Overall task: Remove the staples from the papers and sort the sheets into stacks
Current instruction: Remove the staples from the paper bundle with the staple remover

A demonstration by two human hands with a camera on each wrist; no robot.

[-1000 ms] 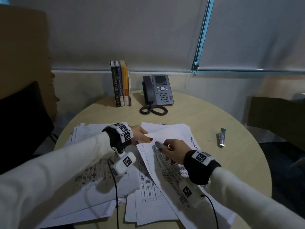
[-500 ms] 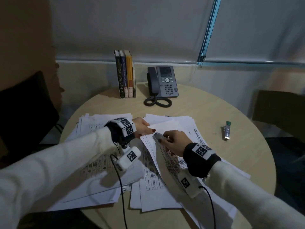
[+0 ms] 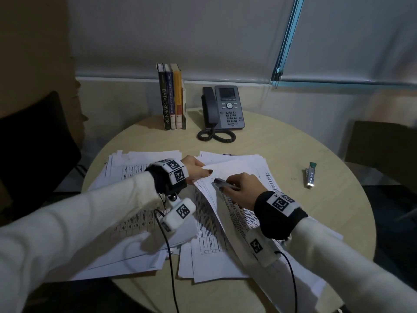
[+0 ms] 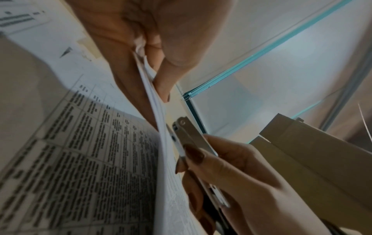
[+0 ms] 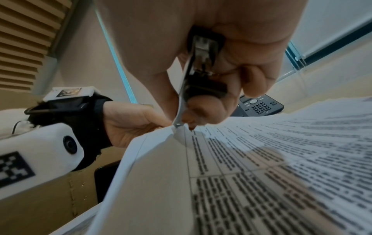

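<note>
Nearest me, my right hand (image 3: 242,188) gripped a metal staple remover (image 5: 188,89), its tip at the corner of a bundle of printed sheets (image 3: 228,204). My left hand (image 3: 195,169) pinched that same corner. Loose papers (image 3: 135,177) covered the round table (image 3: 282,154). Farther off stood a stapler (image 3: 311,175), phone (image 3: 222,107) and books (image 3: 171,96).

Round wooden table (image 3: 282,154) is sitting against a grey wall (image 3: 180,37). Dark chair (image 3: 38,141) is standing left; dim light.
</note>
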